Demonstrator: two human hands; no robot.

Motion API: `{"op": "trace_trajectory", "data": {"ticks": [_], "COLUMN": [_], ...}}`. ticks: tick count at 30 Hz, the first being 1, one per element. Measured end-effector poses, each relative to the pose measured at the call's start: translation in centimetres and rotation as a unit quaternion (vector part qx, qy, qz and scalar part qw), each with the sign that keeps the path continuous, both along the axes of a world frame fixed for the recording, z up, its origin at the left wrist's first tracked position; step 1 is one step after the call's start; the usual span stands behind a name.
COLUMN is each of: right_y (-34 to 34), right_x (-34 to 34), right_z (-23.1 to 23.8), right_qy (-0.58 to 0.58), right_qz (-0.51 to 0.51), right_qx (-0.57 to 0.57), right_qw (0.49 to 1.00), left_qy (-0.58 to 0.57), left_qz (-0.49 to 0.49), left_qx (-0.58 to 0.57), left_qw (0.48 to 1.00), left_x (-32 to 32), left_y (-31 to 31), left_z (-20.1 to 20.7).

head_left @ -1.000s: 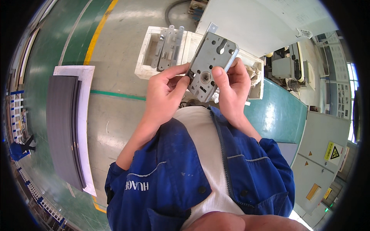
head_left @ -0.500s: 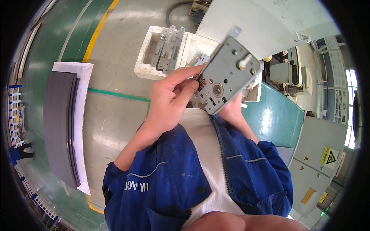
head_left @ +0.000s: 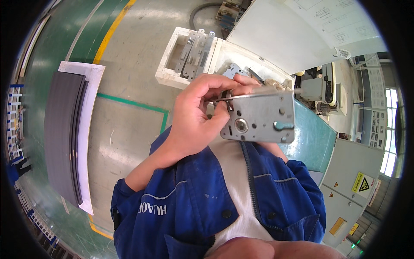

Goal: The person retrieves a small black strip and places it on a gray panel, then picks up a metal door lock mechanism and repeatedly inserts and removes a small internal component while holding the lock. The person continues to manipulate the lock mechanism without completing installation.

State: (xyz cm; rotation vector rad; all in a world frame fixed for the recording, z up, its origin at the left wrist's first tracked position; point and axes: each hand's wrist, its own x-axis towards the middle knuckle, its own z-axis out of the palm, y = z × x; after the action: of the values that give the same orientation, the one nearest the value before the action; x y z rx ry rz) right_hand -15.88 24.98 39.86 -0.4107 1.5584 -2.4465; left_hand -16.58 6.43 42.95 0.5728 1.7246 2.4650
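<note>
In front of my chest is a grey metal lock case [head_left: 261,118], a flat box with round holes and a ringed hub. My left hand [head_left: 200,108] pinches its left end, thumb and fingers closed around small dark parts at that edge that I cannot make out. Behind the case, my right hand [head_left: 246,89] supports it. Fingers show over the top edge, while the palm is hidden; the forearm comes out beneath the case.
Beyond my hands, a white wooden box [head_left: 166,77] holds several long metal lock faceplates [head_left: 198,54]. Beside it, a white tray [head_left: 224,52] contains metal plates. Dark panels [head_left: 64,138] lie on a white board at left. A green work surface [head_left: 312,138] and grey cabinet [head_left: 345,181] stand at right.
The lock case has turned clockwise from a steep tilt to nearly level, and its right end has dropped. Right-hand fingers now show over its top edge. My left hand stays at its left end.
</note>
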Motion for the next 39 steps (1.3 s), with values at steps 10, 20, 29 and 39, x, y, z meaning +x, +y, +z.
{"op": "trace_trajectory", "data": {"ticks": [10, 20, 29, 39], "right_y": [-1.1, -0.5, -1.0, 3.2], "right_x": [0.0, -0.8, -0.2, -1.5], "right_z": [2.5, 0.8, 0.6, 4.8], "right_qy": [0.24, 0.412, 0.329, -0.089], "right_qz": [-0.091, -0.203, -0.239, -0.094], "right_qx": [0.196, 0.242, 0.201, 0.063], "right_qw": [0.946, 0.855, 0.891, 0.99], "left_qy": [0.07, -0.162, -0.228, -0.291], "left_qz": [0.058, -0.02, -0.076, -0.032], "left_qx": [-0.036, 0.047, 0.076, 0.141], "left_qw": [0.995, 0.986, 0.968, 0.946], "left_x": [-0.3, 0.1, 0.6, 0.4], "left_y": [-0.3, 0.4, 0.1, -0.1], "left_z": [-0.7, 1.2, -0.1, -0.5]}}
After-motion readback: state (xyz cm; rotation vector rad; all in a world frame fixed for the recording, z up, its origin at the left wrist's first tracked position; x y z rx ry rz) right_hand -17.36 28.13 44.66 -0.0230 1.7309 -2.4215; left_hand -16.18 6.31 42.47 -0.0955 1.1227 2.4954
